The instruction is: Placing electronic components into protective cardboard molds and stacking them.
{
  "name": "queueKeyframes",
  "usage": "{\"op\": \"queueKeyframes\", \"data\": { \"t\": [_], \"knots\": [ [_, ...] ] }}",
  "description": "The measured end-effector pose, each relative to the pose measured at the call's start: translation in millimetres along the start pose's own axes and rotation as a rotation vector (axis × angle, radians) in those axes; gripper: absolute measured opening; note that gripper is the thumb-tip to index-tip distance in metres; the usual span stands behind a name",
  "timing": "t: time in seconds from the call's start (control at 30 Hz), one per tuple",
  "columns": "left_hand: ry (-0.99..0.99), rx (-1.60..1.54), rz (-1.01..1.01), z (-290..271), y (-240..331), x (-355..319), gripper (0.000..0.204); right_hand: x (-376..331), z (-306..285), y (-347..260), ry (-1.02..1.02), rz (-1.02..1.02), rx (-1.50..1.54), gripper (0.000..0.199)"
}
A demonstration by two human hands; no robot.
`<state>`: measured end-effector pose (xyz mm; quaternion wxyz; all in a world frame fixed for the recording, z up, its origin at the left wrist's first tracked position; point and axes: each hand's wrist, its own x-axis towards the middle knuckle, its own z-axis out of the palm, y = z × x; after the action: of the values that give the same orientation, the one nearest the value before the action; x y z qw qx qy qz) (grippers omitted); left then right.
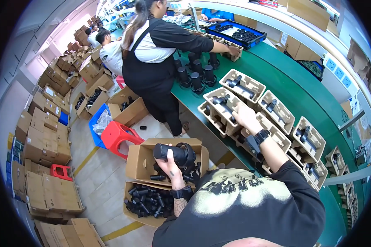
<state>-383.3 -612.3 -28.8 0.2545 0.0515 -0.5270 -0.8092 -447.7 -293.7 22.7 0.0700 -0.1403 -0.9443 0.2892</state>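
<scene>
My left hand (169, 168) is closed around a black ribbed cylinder (169, 153) with a wide ring at its right end, held above an open carton (138, 166). In that carton lie loose black parts (189, 175). My right hand (245, 116) reaches over the green bench, its fingers bent at the right edge of a beige moulded-pulp tray (210, 97). A black tubular part (223, 101) lies in this tray, which sits on top of another tray. The fingertips are partly hidden against the tray.
More pulp trays (276, 108) with black parts line the green bench (272, 70). Black cylinders (197, 82) stand farther along, beside a co-worker (154, 70) reaching across. A second carton (130, 216) holds small black parts. A red stool (117, 138) and stacked boxes (49, 150) are at left.
</scene>
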Motion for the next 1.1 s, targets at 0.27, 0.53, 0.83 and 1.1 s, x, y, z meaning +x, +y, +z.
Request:
{"op": "queueKeyframes", "data": {
  "t": [0.27,0.53,0.83,1.1],
  "knots": [
    [0.055,-0.827,-0.515,8.6,42.1,-21.8,0.048,-72.1,-9.7,-64.3,-0.577,-0.409,0.918,0.066],
    [-0.398,-0.778,-1.29,44.7,40.5,-117.0,0.058,-173.6,-23.1,-30.3,-0.419,-0.801,0.579,0.082],
    [-0.686,0.235,-0.748,22.1,62.7,-172.1,0.055,-237.4,-43.8,33.1,-0.538,-0.289,0.634,0.078],
    [-0.768,-0.072,-1.199,-2.1,1.1,-142.9,0.042,-254.5,-47.4,14.4,-0.589,-0.15,0.901,0.074]
  ]
}}
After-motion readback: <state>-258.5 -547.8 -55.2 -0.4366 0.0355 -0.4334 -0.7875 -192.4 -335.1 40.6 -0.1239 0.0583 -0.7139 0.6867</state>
